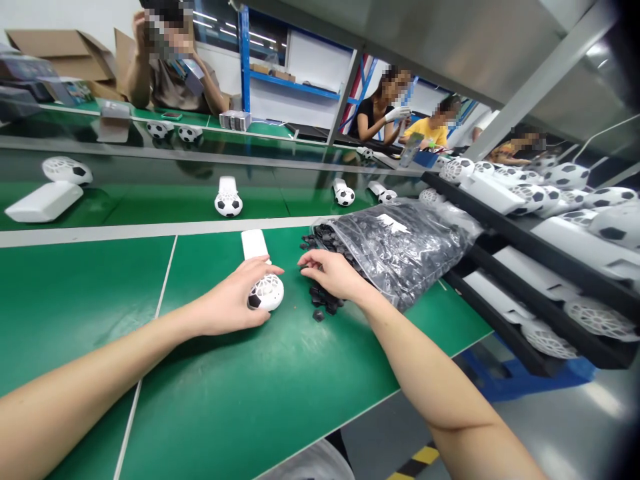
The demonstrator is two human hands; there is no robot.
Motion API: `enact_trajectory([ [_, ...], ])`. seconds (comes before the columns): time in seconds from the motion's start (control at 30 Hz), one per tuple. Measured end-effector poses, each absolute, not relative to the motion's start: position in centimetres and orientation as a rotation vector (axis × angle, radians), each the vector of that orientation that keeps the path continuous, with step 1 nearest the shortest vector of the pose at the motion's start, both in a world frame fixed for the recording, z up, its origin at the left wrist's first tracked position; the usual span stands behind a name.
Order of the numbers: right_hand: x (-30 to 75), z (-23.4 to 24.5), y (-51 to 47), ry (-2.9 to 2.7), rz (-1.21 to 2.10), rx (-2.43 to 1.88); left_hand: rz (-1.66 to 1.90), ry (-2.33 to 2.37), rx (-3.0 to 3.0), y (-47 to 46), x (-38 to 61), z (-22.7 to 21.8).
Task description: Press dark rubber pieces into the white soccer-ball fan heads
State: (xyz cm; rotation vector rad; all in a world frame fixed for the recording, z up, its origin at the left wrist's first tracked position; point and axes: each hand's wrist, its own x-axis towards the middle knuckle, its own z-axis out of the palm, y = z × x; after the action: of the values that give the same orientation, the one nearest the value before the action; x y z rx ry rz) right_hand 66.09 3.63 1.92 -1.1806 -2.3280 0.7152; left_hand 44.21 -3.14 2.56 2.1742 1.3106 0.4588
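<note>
My left hand (230,297) cups the mesh head of a white handheld fan (266,292), which is patterned like a football. Its flat white handle (254,245) points away from me across the green work table (225,400). My right hand (333,275) rests over a spilled pile of small black pieces (323,297), with the fingertips at its edge. The pile runs out of the mouth of a clear plastic bag (400,250) packed with more of them. The hand hides part of the pile.
A black rack (525,257) at my right holds several white fans and loose parts. Beyond a pale strip, a green belt (165,207) carries more fans. Co-workers (173,73) sit across it, and one wears white gloves (397,114). Floor shows below the table's right edge.
</note>
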Motion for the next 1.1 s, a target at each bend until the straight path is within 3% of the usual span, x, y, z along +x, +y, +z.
enact_trajectory([
  [0.33,64.9,3.5,1.3,-2.336,0.844,-0.6,0.437,1.195,2.156,-2.7,43.3,2.8],
  [0.7,63.0,2.7,-0.7,-2.431,0.534,-0.352,0.55,1.25,2.135,-3.0,43.9,2.4],
  [1.1,63.2,1.3,0.6,-2.1,1.082,-0.913,0.629,1.321,2.087,-3.2,44.5,2.3],
])
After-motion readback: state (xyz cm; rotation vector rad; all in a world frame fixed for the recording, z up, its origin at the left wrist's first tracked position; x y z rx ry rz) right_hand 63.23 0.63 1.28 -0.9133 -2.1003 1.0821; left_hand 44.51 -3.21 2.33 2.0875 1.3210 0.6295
